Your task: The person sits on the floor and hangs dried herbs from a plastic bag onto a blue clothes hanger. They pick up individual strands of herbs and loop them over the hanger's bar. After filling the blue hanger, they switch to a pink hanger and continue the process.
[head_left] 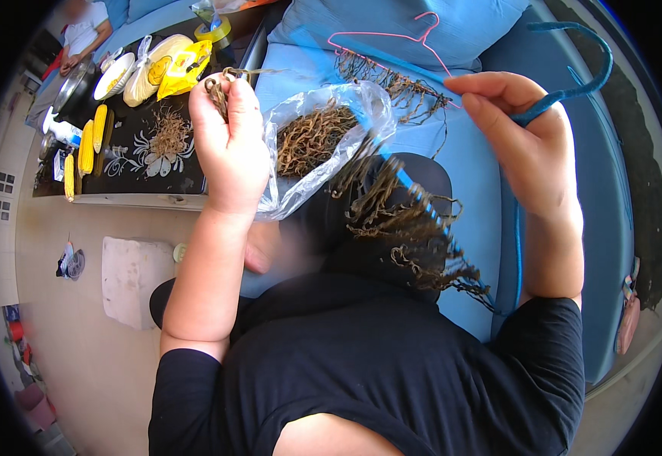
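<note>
My left hand (232, 148) is closed round some brown dried strips (217, 97), raised beside a clear plastic bag (382, 102). More of these twisted strips (315, 140) fill the bag. On the right, my right hand (525, 129) pinches a blue cord (601, 80), which loops out past the knuckles. Another stretch of cord slants across my lap, with dark dried strips (392, 197) hanging along it; part of it is blurred. Beyond the hands, a pink wire hanger (380, 34) lies against a cushion, with dried strips (411, 95) draped over its lower bar.
A dark table (118, 178) at left holds corn cobs (86, 148), a white bowl (114, 76), a yellow bag (185, 70), tape (213, 30) and a strip pile (169, 133). The blue sofa (468, 205) surrounds me. A pale stool (134, 281) stands on the floor. Another person (87, 34) sits far left.
</note>
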`<state>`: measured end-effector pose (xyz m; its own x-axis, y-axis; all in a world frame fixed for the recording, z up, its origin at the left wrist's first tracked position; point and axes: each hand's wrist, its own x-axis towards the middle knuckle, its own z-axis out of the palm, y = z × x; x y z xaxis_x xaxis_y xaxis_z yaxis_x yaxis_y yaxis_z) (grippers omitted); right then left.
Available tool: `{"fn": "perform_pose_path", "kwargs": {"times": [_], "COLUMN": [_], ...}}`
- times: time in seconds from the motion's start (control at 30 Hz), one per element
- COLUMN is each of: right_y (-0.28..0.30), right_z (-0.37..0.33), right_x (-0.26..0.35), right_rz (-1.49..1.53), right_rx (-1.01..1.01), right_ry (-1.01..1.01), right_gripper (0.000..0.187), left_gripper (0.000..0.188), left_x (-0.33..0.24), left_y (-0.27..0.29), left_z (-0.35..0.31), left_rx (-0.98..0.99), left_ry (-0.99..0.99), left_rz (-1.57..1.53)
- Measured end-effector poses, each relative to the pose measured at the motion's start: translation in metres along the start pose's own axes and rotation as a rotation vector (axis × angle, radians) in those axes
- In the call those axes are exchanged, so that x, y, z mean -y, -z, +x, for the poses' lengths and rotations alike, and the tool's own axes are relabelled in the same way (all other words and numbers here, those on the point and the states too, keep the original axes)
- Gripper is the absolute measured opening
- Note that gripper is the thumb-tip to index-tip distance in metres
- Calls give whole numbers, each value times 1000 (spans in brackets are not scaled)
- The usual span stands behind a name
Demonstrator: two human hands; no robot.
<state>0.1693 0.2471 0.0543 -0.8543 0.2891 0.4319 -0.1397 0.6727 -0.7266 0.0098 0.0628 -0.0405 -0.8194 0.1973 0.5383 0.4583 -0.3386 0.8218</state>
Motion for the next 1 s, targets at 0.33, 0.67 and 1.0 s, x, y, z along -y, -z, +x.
{"fn": "perform_pose_path", "kwargs": {"times": [0.33, 0.67, 1.0], "right_y": [22, 29, 16], "right_z": [5, 6, 11], "right_x": [-14, -13, -9], "right_rz": [-119, 48, 115], "right_rx": [-107, -100, -94], "right_ry": [-165, -273, -221], "right_gripper": [17, 18, 23], "left_gripper": [16, 28, 16], "left_x": [34, 121, 26], "left_y": [-20, -7, -48], "left_z": [9, -17, -23], "left_rx": [164, 1055, 531], "left_ry": [-95, 37, -150], "left_rz": [236, 1228, 409]}}
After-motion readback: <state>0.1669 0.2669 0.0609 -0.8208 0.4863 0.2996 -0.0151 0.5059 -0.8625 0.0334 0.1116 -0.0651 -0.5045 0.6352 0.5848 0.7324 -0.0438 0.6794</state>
